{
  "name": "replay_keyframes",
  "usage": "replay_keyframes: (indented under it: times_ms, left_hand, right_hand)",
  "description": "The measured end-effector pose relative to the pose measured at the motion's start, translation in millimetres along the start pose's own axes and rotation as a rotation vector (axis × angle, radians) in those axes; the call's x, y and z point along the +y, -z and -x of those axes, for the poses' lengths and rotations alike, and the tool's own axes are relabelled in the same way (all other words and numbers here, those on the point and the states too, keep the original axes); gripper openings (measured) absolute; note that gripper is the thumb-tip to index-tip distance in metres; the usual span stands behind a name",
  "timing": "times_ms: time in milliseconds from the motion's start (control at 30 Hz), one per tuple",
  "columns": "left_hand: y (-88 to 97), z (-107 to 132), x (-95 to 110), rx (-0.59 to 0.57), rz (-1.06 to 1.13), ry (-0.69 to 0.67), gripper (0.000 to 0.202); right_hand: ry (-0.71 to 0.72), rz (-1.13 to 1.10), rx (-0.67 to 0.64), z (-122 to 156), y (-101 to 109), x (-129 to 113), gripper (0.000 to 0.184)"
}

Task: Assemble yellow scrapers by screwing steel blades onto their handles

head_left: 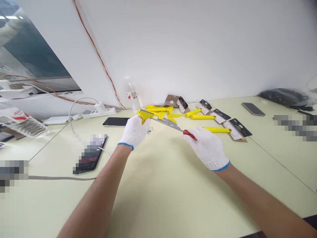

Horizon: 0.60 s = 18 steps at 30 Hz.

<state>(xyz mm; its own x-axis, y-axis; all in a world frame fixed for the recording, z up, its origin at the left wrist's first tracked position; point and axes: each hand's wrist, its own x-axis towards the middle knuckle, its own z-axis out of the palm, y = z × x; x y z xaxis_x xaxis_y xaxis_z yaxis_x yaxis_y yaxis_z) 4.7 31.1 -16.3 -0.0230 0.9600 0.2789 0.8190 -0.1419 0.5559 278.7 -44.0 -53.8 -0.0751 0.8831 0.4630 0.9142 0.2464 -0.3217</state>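
Both your gloved hands are closing firmly around one long piece: your left hand point(135, 131) is gripping a yellow scraper head point(144, 115), and your right hand point(205, 148) is wrapping around a red handle point(189, 134). A flat metal strip point(167, 124) is spanning between them (whether it's all joined, you can't quite tell). You're doing well holding it level, raised above the pale table point(158, 198), with both grips snug, just in front of the yellow handles point(203, 116) and packaging cards point(237, 129).

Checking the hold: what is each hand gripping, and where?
The left hand holds a yellow scraper by its grip; the right hand holds a slim metal tool by its red grip.
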Motion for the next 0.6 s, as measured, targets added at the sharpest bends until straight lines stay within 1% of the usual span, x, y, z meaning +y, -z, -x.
replay_keyframes:
  times_ms: [33,67,100,133,200,233,267,300,333,367,500,567,600]
  left_hand:
    - [0.0,0.3,0.7,-0.002,-0.012,-0.008,0.027]
    - [0.0,0.6,1.2,-0.004,-0.022,-0.016,0.027]
    - [0.2,0.8,1.5,-0.006,-0.030,-0.021,0.027]
    - [0.4,1.0,1.7,-0.010,-0.034,-0.025,0.027]
    - [1.0,1.3,1.8,-0.017,-0.037,-0.027,0.025]
    - [1.2,1.3,1.8,-0.023,-0.038,-0.026,0.024]
    - [1.5,1.3,1.7,-0.025,-0.038,-0.024,0.024]
    - [1.8,1.1,1.5,-0.027,-0.037,-0.023,0.024]
    - [2.1,0.9,1.2,-0.026,-0.036,-0.020,0.024]
    - [2.5,0.7,0.7,-0.023,-0.037,-0.015,0.025]
    - [2.6,-0.4,-1.8,-0.009,-0.043,0.002,0.026]
    - [1.3,-0.7,-2.7,-0.016,-0.046,0.007,0.024]
    - [0.2,-0.7,-2.9,-0.020,-0.048,0.006,0.024]
  right_hand:
    - [-0.009,-0.023,-0.023,-0.7,1.1,0.0,0.036]
    - [-0.037,-0.097,-0.090,-1.9,3.2,-0.5,0.037]
    - [-0.089,-0.214,-0.202,-3.6,5.9,-1.3,0.038]
    - [-0.167,-0.355,-0.340,-5.3,8.9,-2.2,0.039]
    - [-0.361,-0.645,-0.618,-8.3,14.1,-3.6,0.044]
    - [-0.444,-0.768,-0.723,-9.3,15.7,-4.0,0.046]
    - [-0.498,-0.852,-0.787,-9.9,16.4,-4.3,0.048]
    - [-0.515,-0.882,-0.799,-10.0,16.1,-4.4,0.049]
    - [-0.494,-0.853,-0.763,-9.7,15.0,-4.4,0.047]
    - [-0.452,-0.774,-0.682,-9.2,13.1,-4.4,0.044]
    - [-0.207,-0.403,-0.272,-5.4,3.3,-2.7,0.030]
    - [-0.090,-0.256,-0.127,-2.8,-0.5,-1.4,0.024]
    - [-0.032,-0.165,-0.062,-1.4,-1.7,-1.1,0.024]
